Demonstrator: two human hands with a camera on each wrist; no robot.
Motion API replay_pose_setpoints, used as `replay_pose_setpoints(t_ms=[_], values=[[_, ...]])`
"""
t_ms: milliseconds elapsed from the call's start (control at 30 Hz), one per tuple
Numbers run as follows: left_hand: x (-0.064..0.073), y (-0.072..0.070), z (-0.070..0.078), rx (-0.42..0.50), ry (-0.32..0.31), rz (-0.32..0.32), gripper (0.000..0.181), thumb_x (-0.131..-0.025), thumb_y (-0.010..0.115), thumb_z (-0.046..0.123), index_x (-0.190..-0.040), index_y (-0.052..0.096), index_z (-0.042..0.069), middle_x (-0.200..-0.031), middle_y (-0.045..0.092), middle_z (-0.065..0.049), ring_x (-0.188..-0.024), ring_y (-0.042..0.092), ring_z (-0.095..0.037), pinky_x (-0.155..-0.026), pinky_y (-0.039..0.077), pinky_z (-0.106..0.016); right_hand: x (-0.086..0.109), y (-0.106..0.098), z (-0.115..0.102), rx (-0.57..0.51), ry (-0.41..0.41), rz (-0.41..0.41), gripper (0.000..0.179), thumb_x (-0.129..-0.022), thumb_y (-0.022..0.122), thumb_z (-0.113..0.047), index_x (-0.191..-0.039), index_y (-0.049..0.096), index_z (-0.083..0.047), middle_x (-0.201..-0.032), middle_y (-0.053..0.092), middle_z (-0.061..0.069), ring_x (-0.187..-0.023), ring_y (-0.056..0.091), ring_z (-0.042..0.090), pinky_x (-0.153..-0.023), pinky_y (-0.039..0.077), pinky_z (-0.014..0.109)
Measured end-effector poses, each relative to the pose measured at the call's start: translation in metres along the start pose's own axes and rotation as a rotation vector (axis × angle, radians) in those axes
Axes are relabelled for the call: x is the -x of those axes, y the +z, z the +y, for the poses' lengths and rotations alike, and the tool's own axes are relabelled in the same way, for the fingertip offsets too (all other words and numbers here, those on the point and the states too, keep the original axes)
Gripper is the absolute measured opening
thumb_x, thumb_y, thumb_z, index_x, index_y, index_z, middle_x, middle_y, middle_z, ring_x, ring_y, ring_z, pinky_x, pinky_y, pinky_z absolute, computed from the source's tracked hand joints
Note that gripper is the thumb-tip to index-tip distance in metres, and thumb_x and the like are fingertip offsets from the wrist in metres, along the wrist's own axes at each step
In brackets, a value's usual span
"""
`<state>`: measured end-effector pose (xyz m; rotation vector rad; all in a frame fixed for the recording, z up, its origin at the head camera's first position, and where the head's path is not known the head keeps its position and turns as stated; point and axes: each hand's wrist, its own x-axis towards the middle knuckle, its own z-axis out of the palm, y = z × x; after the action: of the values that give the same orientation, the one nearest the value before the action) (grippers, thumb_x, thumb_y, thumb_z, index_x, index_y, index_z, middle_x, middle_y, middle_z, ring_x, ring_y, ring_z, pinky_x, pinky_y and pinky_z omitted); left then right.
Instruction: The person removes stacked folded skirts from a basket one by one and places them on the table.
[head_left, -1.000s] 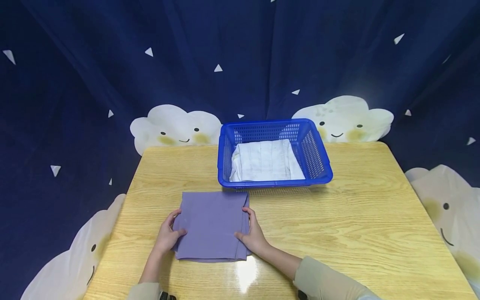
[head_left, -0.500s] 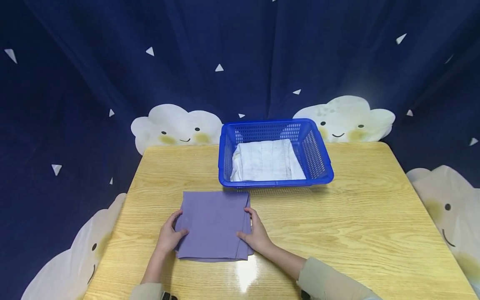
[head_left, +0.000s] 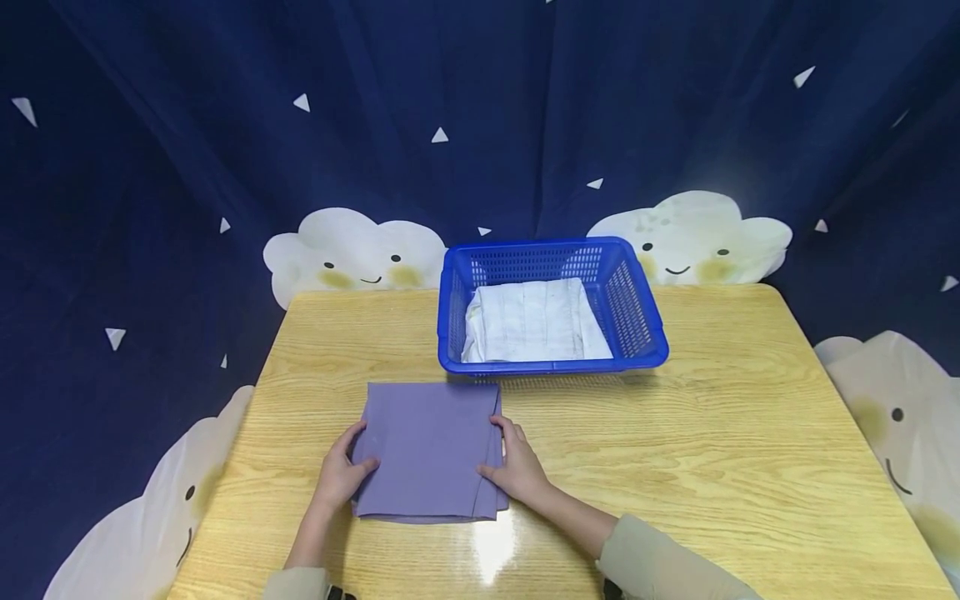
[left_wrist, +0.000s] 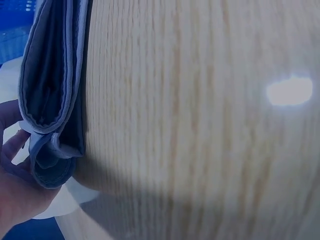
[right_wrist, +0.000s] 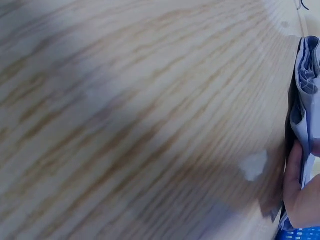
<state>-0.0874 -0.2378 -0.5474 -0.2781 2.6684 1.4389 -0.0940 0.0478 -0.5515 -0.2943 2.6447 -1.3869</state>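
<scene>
A folded purple cloth (head_left: 431,450) lies flat on the table, close in front of the basket. My left hand (head_left: 341,475) grips its left side, thumb on top and the other fingers along the edge. At the right side my right hand (head_left: 517,467) grips it likewise, its thumb on the top layer. Stacked layers with stitched hems show on the cloth (left_wrist: 50,65) in the left wrist view. Seen from the right wrist, the cloth (right_wrist: 305,110) has several folds at its edge, with the fingers (right_wrist: 294,165) against its lower side.
A blue plastic basket (head_left: 645,358) stands at the back of the wooden table (head_left: 720,442), with a folded white cloth (head_left: 532,321) in it. Behind the table hangs a dark blue curtain (head_left: 375,100) with clouds and triangles.
Almost nothing differs. The whole scene has shifted a few pixels to the right in the head view, and both hands keep their places on the purple cloth.
</scene>
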Motion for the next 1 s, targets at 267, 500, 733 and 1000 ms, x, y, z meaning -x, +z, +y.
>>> replay_pose_setpoints(t_ms=[267, 500, 733, 1000], values=[[0.0, 0.002, -0.001, -0.014, 0.005, -0.005, 0.063, -0.074, 0.063, -0.003, -0.133, 0.04, -0.003, -0.133, 0.035, -0.033, -0.121, 0.034, -0.048, -0.1, 0.028, -0.057, 0.0, 0.001, 0.004, 0.013, 0.002, 0.014, 0.075, -0.066, 0.078, -0.01, -0.13, 0.039, -0.002, -0.111, 0.051, 0.018, -0.098, 0.053, 0.033, -0.079, 0.046, 0.046], [0.001, 0.002, 0.001, 0.001, -0.005, -0.006, 0.063, -0.075, 0.062, -0.004, -0.133, 0.038, -0.004, -0.133, 0.034, -0.034, -0.121, 0.033, -0.049, -0.101, 0.027, -0.057, 0.001, -0.003, 0.005, -0.005, -0.008, -0.007, 0.073, -0.067, 0.077, -0.009, -0.13, 0.039, -0.002, -0.108, 0.05, 0.016, -0.084, 0.055, 0.021, -0.075, 0.047, 0.035], [0.002, 0.003, 0.001, 0.007, 0.006, 0.035, 0.061, -0.074, 0.063, -0.003, -0.131, 0.041, -0.005, -0.123, 0.039, -0.033, -0.112, 0.039, -0.046, -0.098, 0.031, -0.055, 0.005, -0.01, 0.005, -0.071, -0.006, -0.068, 0.066, -0.072, 0.071, -0.003, -0.129, 0.039, 0.002, -0.106, 0.047, 0.019, -0.06, 0.052, 0.006, -0.056, 0.047, 0.019], [0.002, 0.004, 0.002, 0.006, 0.011, 0.075, 0.058, -0.074, 0.064, -0.001, -0.128, 0.045, -0.003, -0.113, 0.037, -0.026, -0.105, 0.04, -0.039, -0.091, 0.034, -0.048, 0.008, -0.022, 0.002, -0.072, -0.021, -0.145, 0.056, -0.077, 0.066, -0.003, -0.127, 0.042, 0.003, -0.107, 0.047, 0.018, -0.068, 0.056, 0.013, -0.061, 0.048, 0.02]])
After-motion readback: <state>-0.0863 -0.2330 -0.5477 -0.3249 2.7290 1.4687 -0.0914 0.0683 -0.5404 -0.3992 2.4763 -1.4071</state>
